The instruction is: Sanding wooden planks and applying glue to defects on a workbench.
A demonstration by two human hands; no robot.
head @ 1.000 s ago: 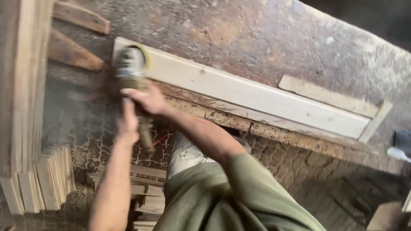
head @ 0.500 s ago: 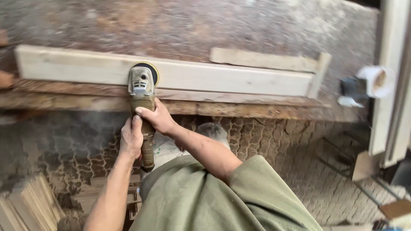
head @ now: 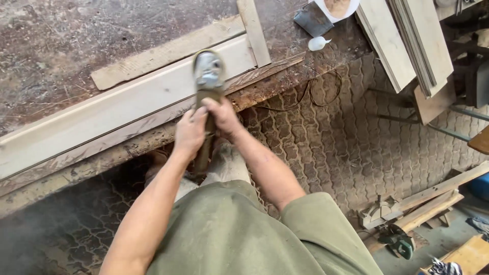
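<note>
Both hands grip an angle grinder (head: 208, 74) whose disc rests on a long pale wooden plank (head: 117, 109) lying along the front of a worn workbench (head: 61, 40). My left hand (head: 189, 133) wraps the grinder's rear handle. My right hand (head: 223, 116) holds the body just behind the metal head. The grinder sits near the plank's right end, close to a short wooden stop strip (head: 253, 31) fixed across the bench. A second thin strip (head: 163, 53) lies behind the plank.
A white cup-like object (head: 336, 7) and a small white lump (head: 318, 43) sit at the bench's right corner. Boards (head: 407, 40) lean at upper right. A black cable (head: 318, 91) hangs over patterned paving (head: 331, 153). Timber offcuts and a green tool (head: 400, 244) lie at lower right.
The grinder has travelled along the plank from near its left end to its right end. Both hands kept their grip, and the view swung right.
</note>
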